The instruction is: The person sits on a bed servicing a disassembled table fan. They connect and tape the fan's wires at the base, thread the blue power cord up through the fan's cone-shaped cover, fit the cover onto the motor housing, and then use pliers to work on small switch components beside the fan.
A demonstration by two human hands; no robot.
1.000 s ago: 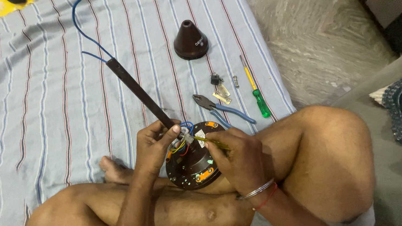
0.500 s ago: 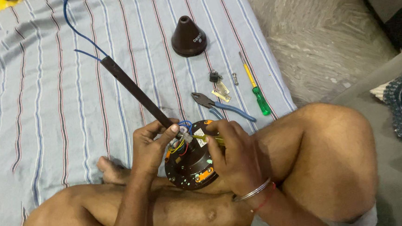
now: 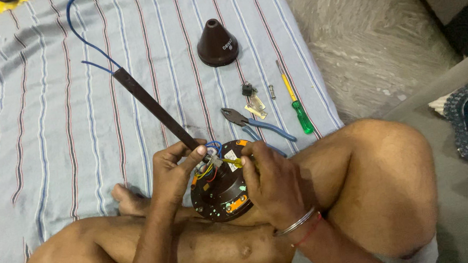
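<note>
Head view: my left hand (image 3: 174,170) pinches the wires at the ceiling-fan motor (image 3: 219,194) in my lap; my right hand (image 3: 269,181) grips a small yellow tool (image 3: 232,161). Wiring looks unfinished; canopy cup (image 3: 216,43) lies apart.

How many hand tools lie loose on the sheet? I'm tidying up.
2: blue-handled pliers beside the right knee, and a green-handled screwdriver just right of them. Others may be hidden.
</note>
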